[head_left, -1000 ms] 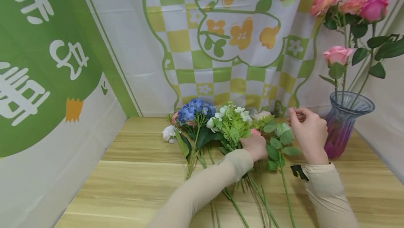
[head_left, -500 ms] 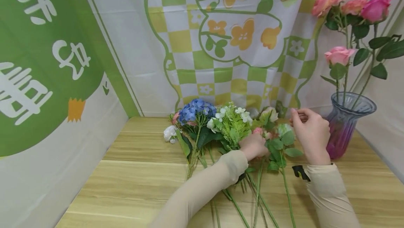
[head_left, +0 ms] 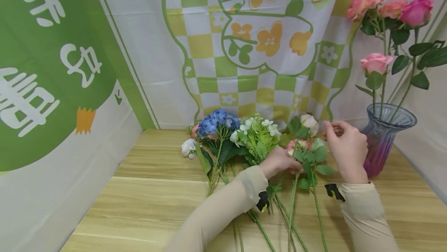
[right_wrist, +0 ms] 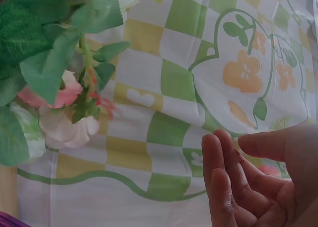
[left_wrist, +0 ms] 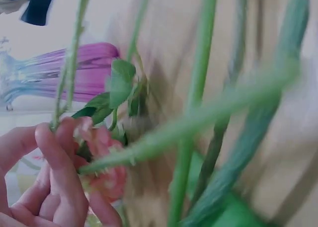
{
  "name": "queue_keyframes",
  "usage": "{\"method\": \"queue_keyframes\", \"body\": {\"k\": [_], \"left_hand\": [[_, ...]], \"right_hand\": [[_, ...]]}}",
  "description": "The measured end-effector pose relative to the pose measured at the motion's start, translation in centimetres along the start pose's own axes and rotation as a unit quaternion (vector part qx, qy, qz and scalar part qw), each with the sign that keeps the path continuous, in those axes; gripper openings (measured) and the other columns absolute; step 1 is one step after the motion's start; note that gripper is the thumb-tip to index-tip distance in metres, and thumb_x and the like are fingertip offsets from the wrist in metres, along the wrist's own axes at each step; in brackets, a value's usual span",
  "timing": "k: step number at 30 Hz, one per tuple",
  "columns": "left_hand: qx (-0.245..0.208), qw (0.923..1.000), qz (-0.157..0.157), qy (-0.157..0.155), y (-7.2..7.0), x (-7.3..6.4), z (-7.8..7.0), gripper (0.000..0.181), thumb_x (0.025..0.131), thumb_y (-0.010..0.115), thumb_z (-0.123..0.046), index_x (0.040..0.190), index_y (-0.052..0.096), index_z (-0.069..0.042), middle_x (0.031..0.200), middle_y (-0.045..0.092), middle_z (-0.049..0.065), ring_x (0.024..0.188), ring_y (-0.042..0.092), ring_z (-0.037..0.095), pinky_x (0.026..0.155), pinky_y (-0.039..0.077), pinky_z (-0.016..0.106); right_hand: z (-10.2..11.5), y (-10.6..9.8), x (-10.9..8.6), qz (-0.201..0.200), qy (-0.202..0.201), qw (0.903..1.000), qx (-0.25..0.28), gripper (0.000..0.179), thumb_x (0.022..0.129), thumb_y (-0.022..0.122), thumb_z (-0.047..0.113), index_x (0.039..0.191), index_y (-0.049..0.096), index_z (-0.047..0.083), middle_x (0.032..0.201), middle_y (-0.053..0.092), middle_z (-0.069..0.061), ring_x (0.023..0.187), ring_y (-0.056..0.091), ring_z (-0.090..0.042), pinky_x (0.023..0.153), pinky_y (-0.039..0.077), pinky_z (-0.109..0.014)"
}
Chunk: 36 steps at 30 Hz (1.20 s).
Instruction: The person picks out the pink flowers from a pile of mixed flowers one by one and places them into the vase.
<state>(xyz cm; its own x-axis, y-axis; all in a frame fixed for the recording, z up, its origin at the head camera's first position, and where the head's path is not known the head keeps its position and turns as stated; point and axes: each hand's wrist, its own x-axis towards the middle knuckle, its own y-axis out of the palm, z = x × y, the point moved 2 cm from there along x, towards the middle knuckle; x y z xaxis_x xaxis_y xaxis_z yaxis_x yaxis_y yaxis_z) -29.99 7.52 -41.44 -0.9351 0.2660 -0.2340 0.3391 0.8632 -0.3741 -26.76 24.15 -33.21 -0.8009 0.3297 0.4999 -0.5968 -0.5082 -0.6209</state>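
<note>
My left hand (head_left: 281,162) pinches a thin green flower stem (left_wrist: 74,53) between thumb and fingertips. That stem appears to belong to a pale pink-white rose (head_left: 309,124) lying towards the back. Coral-pink blooms (left_wrist: 107,162) sit right beside the left fingers. A whitish-green rose (head_left: 318,144) with round leaves lies just to the right of them. My right hand (head_left: 347,147) hovers in front of the vase, its fingers loosely bent and holding nothing. In the right wrist view, green leaves and pale blooms (right_wrist: 67,127) hang at the left, apart from the right hand.
A ribbed blue-to-purple glass vase (head_left: 378,143) stands at the right with several pink roses (head_left: 377,63) in it. Left of my hands lie a blue hydrangea (head_left: 218,124), a white flower (head_left: 189,148) and a green-white spray (head_left: 258,135). A printed cloth (head_left: 209,66) hangs behind the wooden table (head_left: 146,201).
The left hand has shifted slightly, and the stem it pinches has swung rightward. The pale rose has moved right and turned upward. The right hand stays nearly still.
</note>
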Motion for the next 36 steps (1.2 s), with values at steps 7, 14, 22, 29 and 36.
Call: {"method": "queue_keyframes", "body": {"k": [7,14,22,29,36], "left_hand": [[-0.154,0.9857,0.063,-0.03,-0.3,0.3,1.6,0.008,0.08,0.075,-0.017,0.078,0.077,-0.01,0.058,0.065,-0.004,0.051,0.059,0.004,0.05,0.035,0.021],[-0.223,0.9715,0.071,-0.04,-0.4,0.3,2.1,0.009,0.082,0.072,-0.017,0.083,0.076,-0.009,0.063,0.065,-0.004,0.05,0.049,0.0,0.047,0.036,0.016],[-0.326,0.9346,0.126,-0.065,-0.5,0.2,2.2,0.015,0.089,0.064,-0.012,0.099,0.073,-0.006,0.075,0.066,-0.004,0.052,0.045,0.0,0.048,0.035,0.014],[-0.37,0.9164,0.137,-0.07,-0.3,0.1,2.4,0.023,0.092,0.056,-0.005,0.111,0.066,0.004,0.076,0.067,0.002,0.057,0.053,0.004,0.053,0.043,0.014],[-0.325,0.9321,0.155,-0.042,0.0,-0.3,2.1,0.02,0.094,0.054,-0.004,0.112,0.06,0.001,0.079,0.064,-0.002,0.065,0.056,0.007,0.058,0.047,0.017]], "right_hand": [[0.1,-0.2,0.0,-0.003,0.008,1.0,-0.001,0.048,0.094,0.045,0.052,0.098,0.071,0.013,0.085,0.073,-0.009,0.064,0.064,-0.029,0.046,0.04,-0.032],[0.1,-0.2,0.0,-0.003,0.006,1.0,0.001,0.046,0.094,0.045,0.052,0.097,0.072,0.014,0.084,0.074,-0.007,0.06,0.062,-0.022,0.046,0.039,-0.031],[0.0,-0.2,0.0,-0.002,0.011,0.9999,0.001,0.046,0.094,0.045,0.052,0.097,0.072,0.015,0.084,0.074,-0.007,0.065,0.064,-0.027,0.047,0.039,-0.031],[-0.2,-0.2,0.0,-0.001,0.012,0.9999,0.0,0.047,0.094,0.044,0.053,0.098,0.072,0.014,0.084,0.074,-0.008,0.059,0.061,-0.021,0.046,0.038,-0.031],[-0.3,-0.2,0.0,0.001,0.015,0.9999,-0.003,0.046,0.094,0.045,0.052,0.099,0.072,0.014,0.085,0.073,-0.008,0.06,0.061,-0.023,0.046,0.038,-0.032]]}}
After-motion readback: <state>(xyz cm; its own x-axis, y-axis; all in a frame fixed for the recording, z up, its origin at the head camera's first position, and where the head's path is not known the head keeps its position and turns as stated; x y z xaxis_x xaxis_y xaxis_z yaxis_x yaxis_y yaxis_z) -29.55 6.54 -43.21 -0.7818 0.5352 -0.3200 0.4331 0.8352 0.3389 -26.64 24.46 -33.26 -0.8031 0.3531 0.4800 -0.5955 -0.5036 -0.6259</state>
